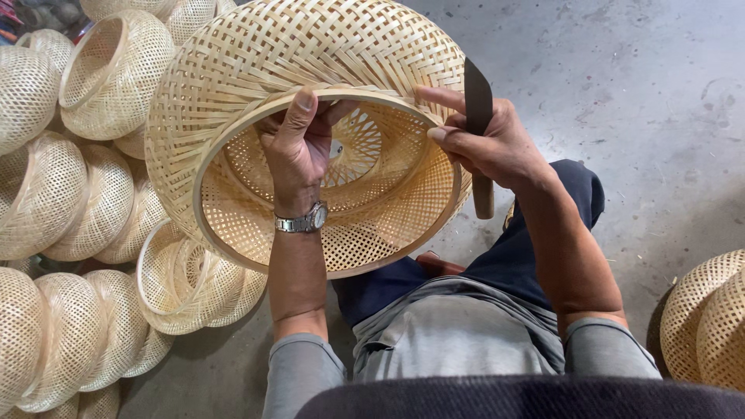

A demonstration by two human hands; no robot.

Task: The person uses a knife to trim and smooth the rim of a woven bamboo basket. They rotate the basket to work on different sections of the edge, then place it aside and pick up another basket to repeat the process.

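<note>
Pale woven bamboo fills the upper middle of the head view: a large round basket tipped on its side so that its open mouth faces the camera, its hoop rim running as an oval from the middle left of the frame to the middle right. The left hand, a metal wristwatch on its wrist, reaches up across the mouth and closes on the top of the rim, thumb over the outside and fingers curled inside. The right hand sits at the rim's upper right edge, closed around a dark-bladed knife whose long axis runs nearly straight up and down the frame, blade up and pale wooden handle hanging below the fist; the forefinger and thumb stretch left to touch the rim. Both hands are on the basket, and the blade lies just beside the rim at its right, so the right hand is the nearer to that edge. The basket rests over the person's lap, above dark trousers and a grey shirt. Below is a bare grey concrete floor, scuffed and dusty. Stacks of smaller finished baskets crowd the left side of the frame, and two more show at the lower right.
</note>
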